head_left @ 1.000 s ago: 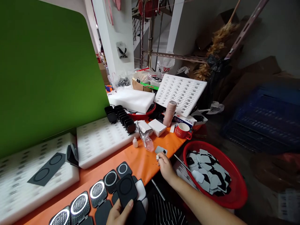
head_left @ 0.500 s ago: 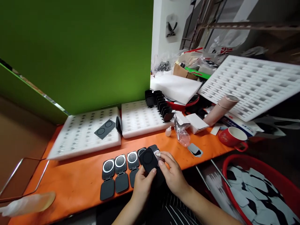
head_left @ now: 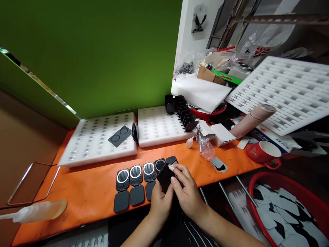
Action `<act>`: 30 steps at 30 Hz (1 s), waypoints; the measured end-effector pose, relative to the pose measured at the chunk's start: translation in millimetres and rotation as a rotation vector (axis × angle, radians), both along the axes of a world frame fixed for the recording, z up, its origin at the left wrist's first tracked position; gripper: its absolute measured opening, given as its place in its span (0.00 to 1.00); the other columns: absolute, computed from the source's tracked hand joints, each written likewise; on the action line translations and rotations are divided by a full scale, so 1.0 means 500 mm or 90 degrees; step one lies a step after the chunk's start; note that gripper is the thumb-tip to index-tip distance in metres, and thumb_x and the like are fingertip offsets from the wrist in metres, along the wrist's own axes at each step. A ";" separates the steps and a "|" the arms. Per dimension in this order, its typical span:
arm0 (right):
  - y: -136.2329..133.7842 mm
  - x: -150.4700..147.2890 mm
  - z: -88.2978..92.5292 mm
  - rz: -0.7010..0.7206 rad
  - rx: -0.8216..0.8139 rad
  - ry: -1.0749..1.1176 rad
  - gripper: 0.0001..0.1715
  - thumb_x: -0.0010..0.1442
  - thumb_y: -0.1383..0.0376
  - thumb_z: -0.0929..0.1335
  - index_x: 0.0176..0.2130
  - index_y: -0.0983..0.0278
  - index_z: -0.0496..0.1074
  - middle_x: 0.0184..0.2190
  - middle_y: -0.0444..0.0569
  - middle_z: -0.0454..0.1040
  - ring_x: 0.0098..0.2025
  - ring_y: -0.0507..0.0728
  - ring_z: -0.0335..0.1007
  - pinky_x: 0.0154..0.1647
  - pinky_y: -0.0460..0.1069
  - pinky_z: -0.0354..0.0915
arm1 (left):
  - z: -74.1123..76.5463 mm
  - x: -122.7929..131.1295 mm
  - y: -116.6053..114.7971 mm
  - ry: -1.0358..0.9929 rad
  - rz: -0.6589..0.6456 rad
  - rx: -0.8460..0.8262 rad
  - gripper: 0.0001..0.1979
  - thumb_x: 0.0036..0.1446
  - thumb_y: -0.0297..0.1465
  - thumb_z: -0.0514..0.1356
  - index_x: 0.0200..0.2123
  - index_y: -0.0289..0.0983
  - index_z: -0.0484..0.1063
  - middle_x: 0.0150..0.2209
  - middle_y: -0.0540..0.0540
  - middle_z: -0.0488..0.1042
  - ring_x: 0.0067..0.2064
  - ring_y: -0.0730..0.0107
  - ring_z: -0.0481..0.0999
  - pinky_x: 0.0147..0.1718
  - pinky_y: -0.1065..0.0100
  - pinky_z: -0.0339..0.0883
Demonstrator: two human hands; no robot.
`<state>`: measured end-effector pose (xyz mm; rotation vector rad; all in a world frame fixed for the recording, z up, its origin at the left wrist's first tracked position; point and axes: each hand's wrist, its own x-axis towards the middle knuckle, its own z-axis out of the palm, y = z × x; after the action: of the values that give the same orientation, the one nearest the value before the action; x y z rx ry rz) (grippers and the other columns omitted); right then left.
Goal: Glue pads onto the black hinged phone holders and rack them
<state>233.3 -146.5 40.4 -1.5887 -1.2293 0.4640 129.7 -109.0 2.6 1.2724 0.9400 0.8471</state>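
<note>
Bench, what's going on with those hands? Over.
Left hand holds black piece. Right hand at its edge. Row of black units close by, left side.

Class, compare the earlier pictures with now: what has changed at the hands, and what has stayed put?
The right hand has come leftward from near the grey card to the black pad. The left hand has kept hold of the pad, now turned so its ring no longer shows. The card, mug and flask stayed put.
</note>
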 end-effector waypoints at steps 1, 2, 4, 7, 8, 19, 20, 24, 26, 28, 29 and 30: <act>-0.002 -0.002 0.001 0.001 0.003 0.007 0.20 0.62 0.66 0.61 0.53 0.58 0.68 0.49 0.52 0.67 0.53 0.58 0.64 0.55 0.56 0.63 | -0.004 -0.003 0.000 0.012 -0.004 0.029 0.18 0.55 0.37 0.58 0.48 0.35 0.69 0.46 0.39 0.75 0.46 0.59 0.75 0.46 0.61 0.68; -0.003 -0.004 0.002 0.003 0.007 0.016 0.20 0.61 0.66 0.62 0.53 0.57 0.67 0.50 0.52 0.67 0.54 0.58 0.63 0.56 0.56 0.62 | -0.009 -0.006 0.002 0.025 -0.010 0.061 0.18 0.56 0.36 0.57 0.48 0.36 0.69 0.46 0.39 0.75 0.46 0.59 0.75 0.46 0.61 0.68; -0.006 -0.008 0.003 0.008 0.012 0.040 0.21 0.61 0.66 0.62 0.54 0.57 0.67 0.51 0.51 0.67 0.55 0.58 0.63 0.57 0.56 0.62 | -0.015 -0.012 0.007 0.049 -0.025 0.134 0.17 0.58 0.33 0.55 0.50 0.37 0.68 0.48 0.39 0.74 0.47 0.60 0.75 0.47 0.61 0.68; -0.010 -0.012 0.005 0.011 0.014 0.077 0.22 0.61 0.66 0.62 0.54 0.56 0.67 0.52 0.51 0.66 0.56 0.58 0.62 0.58 0.55 0.61 | -0.016 -0.018 0.018 0.077 -0.030 0.241 0.19 0.58 0.30 0.54 0.53 0.38 0.66 0.51 0.40 0.72 0.51 0.60 0.72 0.51 0.60 0.66; -0.011 -0.012 0.005 0.011 0.013 0.086 0.22 0.61 0.66 0.62 0.54 0.56 0.67 0.53 0.51 0.66 0.56 0.58 0.62 0.58 0.55 0.61 | -0.015 -0.019 0.021 0.087 -0.030 0.272 0.19 0.58 0.29 0.54 0.54 0.39 0.66 0.52 0.40 0.71 0.52 0.61 0.72 0.52 0.59 0.66; -0.008 0.000 0.010 0.033 -0.004 0.121 0.21 0.59 0.68 0.62 0.51 0.58 0.69 0.48 0.50 0.69 0.52 0.56 0.65 0.56 0.53 0.63 | -0.017 -0.029 0.033 0.124 -0.056 0.342 0.22 0.57 0.26 0.53 0.56 0.40 0.63 0.53 0.43 0.70 0.54 0.63 0.70 0.52 0.62 0.65; -0.007 0.002 0.011 0.035 -0.007 0.123 0.21 0.59 0.68 0.62 0.51 0.58 0.70 0.48 0.50 0.69 0.52 0.56 0.65 0.56 0.53 0.63 | -0.016 -0.030 0.034 0.128 -0.058 0.331 0.22 0.57 0.26 0.53 0.56 0.40 0.64 0.53 0.43 0.71 0.54 0.62 0.71 0.52 0.62 0.66; 0.000 0.014 0.013 0.041 -0.025 0.119 0.20 0.57 0.69 0.63 0.49 0.58 0.71 0.46 0.50 0.70 0.50 0.56 0.67 0.54 0.52 0.64 | -0.018 -0.033 0.035 0.149 -0.062 0.309 0.21 0.57 0.27 0.53 0.55 0.40 0.66 0.52 0.44 0.72 0.52 0.62 0.72 0.51 0.62 0.67; 0.005 0.019 0.014 0.047 -0.033 0.112 0.19 0.56 0.69 0.63 0.47 0.59 0.71 0.44 0.49 0.70 0.49 0.56 0.67 0.53 0.52 0.64 | -0.022 -0.035 0.034 0.146 -0.062 0.304 0.21 0.57 0.27 0.54 0.55 0.41 0.66 0.51 0.44 0.72 0.51 0.62 0.72 0.51 0.62 0.67; 0.009 0.023 0.016 0.054 -0.042 0.101 0.17 0.56 0.69 0.63 0.45 0.60 0.71 0.43 0.49 0.70 0.48 0.55 0.67 0.52 0.51 0.63 | -0.026 -0.036 0.032 0.140 -0.064 0.292 0.21 0.57 0.28 0.54 0.55 0.41 0.66 0.52 0.44 0.72 0.52 0.62 0.72 0.51 0.63 0.66; 0.011 0.024 0.016 0.056 -0.047 0.096 0.16 0.56 0.69 0.63 0.44 0.60 0.71 0.42 0.49 0.70 0.47 0.55 0.67 0.51 0.51 0.64 | -0.027 -0.037 0.030 0.138 -0.066 0.283 0.21 0.58 0.28 0.54 0.55 0.42 0.65 0.52 0.44 0.72 0.52 0.62 0.72 0.51 0.64 0.66; 0.012 0.025 0.017 0.056 -0.051 0.092 0.15 0.56 0.69 0.63 0.43 0.61 0.71 0.41 0.49 0.70 0.46 0.55 0.67 0.50 0.50 0.64 | -0.028 -0.037 0.029 0.137 -0.069 0.272 0.21 0.58 0.28 0.53 0.55 0.42 0.65 0.52 0.44 0.72 0.52 0.63 0.71 0.51 0.64 0.65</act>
<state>245.6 -140.3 48.9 -1.5438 -1.1861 0.6789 111.2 -94.6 -11.7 1.7953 0.8747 0.8650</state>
